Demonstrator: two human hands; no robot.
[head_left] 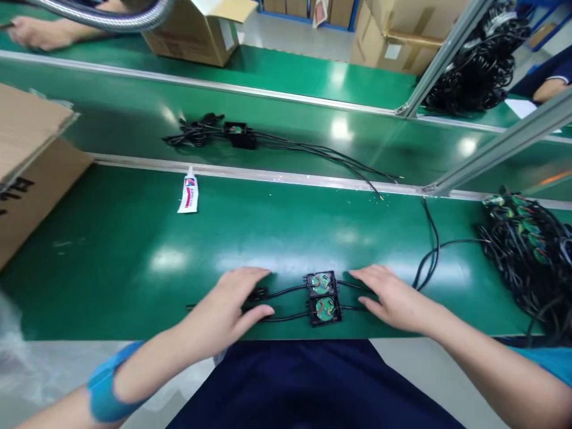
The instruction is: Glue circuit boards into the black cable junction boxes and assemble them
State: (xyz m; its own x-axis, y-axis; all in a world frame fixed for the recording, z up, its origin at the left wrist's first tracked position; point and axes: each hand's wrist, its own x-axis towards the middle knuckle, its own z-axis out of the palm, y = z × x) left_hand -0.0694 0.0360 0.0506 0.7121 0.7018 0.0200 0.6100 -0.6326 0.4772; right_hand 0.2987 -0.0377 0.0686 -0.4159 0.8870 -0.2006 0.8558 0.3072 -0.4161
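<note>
Two black plastic boxes, an upper one (311, 292) and a lower one (313, 320), lie side by side on the green bench near its front edge. Each is uncovered, showing a round green circuit board (320, 283) with red and other thin wires. Black cables (288, 292) run out of both boxes to left and right. My left hand (230, 304) rests over the left cables, thumb and fingers apart, with a cable bundle (259, 293) partly hidden behind it. On the other side, my right hand (393, 298) is over the right cables, fingers apart. Neither hand touches the boxes.
A glue tube (189, 192) lies toward the back rail. At right is a heap of black cables with circuit boards (531, 244). Beyond the rail lies another wired black box (241, 137). Cardboard boxes (40, 155) stand left and behind. Another person's hand (40, 33) shows top left.
</note>
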